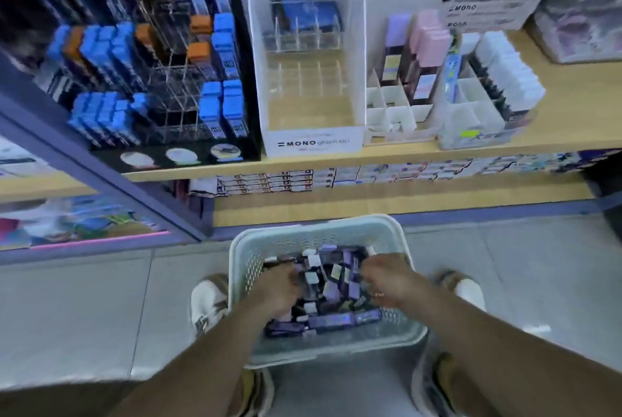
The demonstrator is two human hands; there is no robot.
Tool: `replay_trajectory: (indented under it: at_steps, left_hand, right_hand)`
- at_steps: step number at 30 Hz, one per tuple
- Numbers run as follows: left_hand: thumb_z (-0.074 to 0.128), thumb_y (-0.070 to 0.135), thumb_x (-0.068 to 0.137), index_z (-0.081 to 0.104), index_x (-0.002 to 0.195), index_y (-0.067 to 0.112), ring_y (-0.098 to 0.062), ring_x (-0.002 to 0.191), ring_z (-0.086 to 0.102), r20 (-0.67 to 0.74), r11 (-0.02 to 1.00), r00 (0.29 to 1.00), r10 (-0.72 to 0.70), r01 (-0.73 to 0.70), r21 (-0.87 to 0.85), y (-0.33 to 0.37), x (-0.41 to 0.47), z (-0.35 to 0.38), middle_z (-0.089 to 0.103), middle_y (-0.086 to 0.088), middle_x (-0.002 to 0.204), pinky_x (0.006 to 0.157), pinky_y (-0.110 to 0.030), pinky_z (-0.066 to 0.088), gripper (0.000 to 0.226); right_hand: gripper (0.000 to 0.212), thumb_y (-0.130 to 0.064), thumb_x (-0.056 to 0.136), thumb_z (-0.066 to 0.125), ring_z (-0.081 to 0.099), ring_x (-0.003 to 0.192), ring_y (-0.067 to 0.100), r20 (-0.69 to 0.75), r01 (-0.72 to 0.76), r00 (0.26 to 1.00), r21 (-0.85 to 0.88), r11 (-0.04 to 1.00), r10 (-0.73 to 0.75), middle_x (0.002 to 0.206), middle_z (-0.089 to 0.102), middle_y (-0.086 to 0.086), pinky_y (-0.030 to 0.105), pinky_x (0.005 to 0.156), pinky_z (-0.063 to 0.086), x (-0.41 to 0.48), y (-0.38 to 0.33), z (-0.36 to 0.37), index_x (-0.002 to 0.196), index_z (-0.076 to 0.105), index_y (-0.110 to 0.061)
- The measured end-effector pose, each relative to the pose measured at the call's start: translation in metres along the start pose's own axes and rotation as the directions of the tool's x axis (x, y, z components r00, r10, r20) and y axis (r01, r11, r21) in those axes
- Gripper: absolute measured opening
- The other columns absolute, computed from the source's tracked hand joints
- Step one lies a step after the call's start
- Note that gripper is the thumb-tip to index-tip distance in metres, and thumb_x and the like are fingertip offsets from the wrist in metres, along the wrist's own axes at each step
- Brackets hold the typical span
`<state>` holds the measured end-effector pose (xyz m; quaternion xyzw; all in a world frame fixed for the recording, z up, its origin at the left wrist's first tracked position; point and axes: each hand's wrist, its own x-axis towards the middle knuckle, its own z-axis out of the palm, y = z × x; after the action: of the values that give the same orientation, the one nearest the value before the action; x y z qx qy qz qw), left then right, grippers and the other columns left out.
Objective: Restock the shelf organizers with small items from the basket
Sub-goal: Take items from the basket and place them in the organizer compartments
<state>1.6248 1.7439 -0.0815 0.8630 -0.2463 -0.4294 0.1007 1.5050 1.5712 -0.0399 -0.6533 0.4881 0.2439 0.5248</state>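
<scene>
Left hand (281,285) and right hand (387,278) down inside basket (255,258) on floor (101,299), fingers curled among small purple items (331,287); grip on anything unclear through blur. Organizers (397,107) along shelf (404,156) front edge, above basket.

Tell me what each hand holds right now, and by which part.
It cannot be told. The left hand and right hand are both down among the small packs in the basket, but blur hides any grip.
</scene>
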Motion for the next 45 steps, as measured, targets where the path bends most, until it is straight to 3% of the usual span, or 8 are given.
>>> replay_trajectory:
  at_steps: [2, 7, 12, 18, 23, 28, 39, 45]
  left_hand:
    - [0.058, 0.031, 0.09, 0.039, 0.141, 0.015, -0.027, 0.109, 0.058, -0.026, 0.983, 0.992, -0.125, 0.121, -0.136, -0.01, 0.016, 0.014, 0.05, -0.01, 0.136, 0.083, -0.027, 0.046, 0.057]
    - [0.069, 0.04, 0.082, 0.006, 0.15, 0.012, -0.038, 0.135, 0.03, -0.154, 0.944, 0.949, -0.276, 0.237, -0.23, -0.005, 0.043, 0.053, 0.017, -0.016, 0.153, 0.109, -0.044, 0.034, 0.097]
    - [0.071, 0.047, 0.076, 0.023, 0.137, 0.025, -0.035, 0.124, 0.036, -0.277, 0.984, 0.944, -0.181, 0.174, -0.047, -0.017, 0.054, 0.065, 0.037, -0.012, 0.138, 0.1, -0.041, 0.035, 0.081]
    - [0.066, 0.03, 0.079, 0.046, 0.131, 0.031, -0.032, 0.113, 0.05, -0.283, 0.993, 0.951, -0.121, 0.118, -0.03, -0.02, 0.052, 0.064, 0.047, -0.008, 0.131, 0.091, -0.035, 0.043, 0.055]
    - [0.054, 0.012, 0.086, 0.055, 0.123, 0.024, -0.027, 0.09, 0.063, -0.261, 0.97, 0.951, -0.165, 0.109, -0.216, -0.007, 0.049, 0.059, 0.069, -0.006, 0.107, 0.069, -0.031, 0.05, 0.039]
    - [0.054, 0.018, 0.086, 0.063, 0.115, 0.023, -0.018, 0.089, 0.067, 0.044, 0.669, 0.977, -0.206, 0.174, -0.722, 0.01, 0.053, 0.046, 0.071, 0.001, 0.099, 0.083, -0.037, 0.055, 0.031]
    - [0.078, 0.016, 0.078, 0.064, 0.076, 0.007, -0.021, 0.055, 0.052, 0.075, 0.299, 0.931, -0.358, 0.19, -0.935, -0.017, 0.031, 0.05, 0.058, -0.007, 0.065, 0.059, -0.032, 0.051, 0.017]
    - [0.066, -0.01, 0.081, 0.057, 0.079, -0.003, -0.02, 0.043, 0.05, 0.02, 0.189, 0.963, -0.269, 0.073, -0.979, -0.002, 0.005, 0.021, 0.057, -0.016, 0.059, 0.043, -0.025, 0.044, 0.011]
  right_hand:
    - [0.007, -0.005, 0.091, 0.053, 0.055, 0.078, 0.029, -0.01, -0.025, 1.0, 0.068, 0.997, 0.026, 0.092, 0.062, 0.017, 0.041, 0.089, 0.05, 0.02, 0.016, 0.031, 0.087, 0.058, -0.006]
    - [0.028, -0.008, 0.08, 0.068, 0.062, 0.081, 0.021, -0.118, -0.053, 0.989, 0.265, 0.963, 0.087, 0.099, 0.067, 0.011, 0.02, 0.053, 0.045, 0.063, 0.023, 0.07, 0.105, 0.056, -0.005]
    - [0.064, -0.04, 0.071, 0.079, 0.065, 0.095, 0.029, -0.159, -0.104, 0.979, 0.147, 0.984, 0.127, 0.108, 0.067, 0.011, 0.035, 0.077, 0.053, 0.103, 0.03, 0.083, 0.118, 0.055, -0.004]
    - [0.067, -0.013, 0.084, 0.07, 0.055, 0.088, 0.027, -0.079, -0.18, 0.978, 0.156, 0.971, 0.194, 0.114, 0.055, 0.015, 0.033, 0.067, 0.043, 0.091, 0.005, 0.077, 0.14, 0.035, -0.004]
    - [0.021, -0.008, 0.088, 0.061, 0.05, 0.065, 0.027, -0.027, -0.175, 0.98, 0.346, 0.922, 0.197, 0.068, 0.05, 0.015, 0.038, 0.071, 0.052, 0.092, 0.002, 0.081, 0.071, 0.049, -0.009]
    - [0.02, -0.025, 0.097, 0.056, 0.062, 0.068, 0.024, 0.139, -0.2, 0.979, 0.479, 0.855, 0.151, 0.076, 0.065, 0.011, 0.035, 0.061, 0.056, 0.088, -0.001, 0.078, 0.088, 0.062, -0.008]
    - [0.023, -0.01, 0.093, 0.063, 0.063, 0.089, 0.03, 0.226, -0.228, 0.967, 0.577, 0.784, 0.115, 0.107, 0.066, 0.014, 0.04, 0.071, 0.054, 0.079, 0.007, 0.074, 0.115, 0.06, -0.003]
    - [0.013, -0.006, 0.094, 0.048, 0.053, 0.054, 0.023, 0.224, -0.233, 0.969, 0.678, 0.697, 0.107, 0.066, 0.055, 0.015, 0.027, 0.046, 0.046, 0.048, -0.005, 0.065, 0.083, 0.054, -0.004]
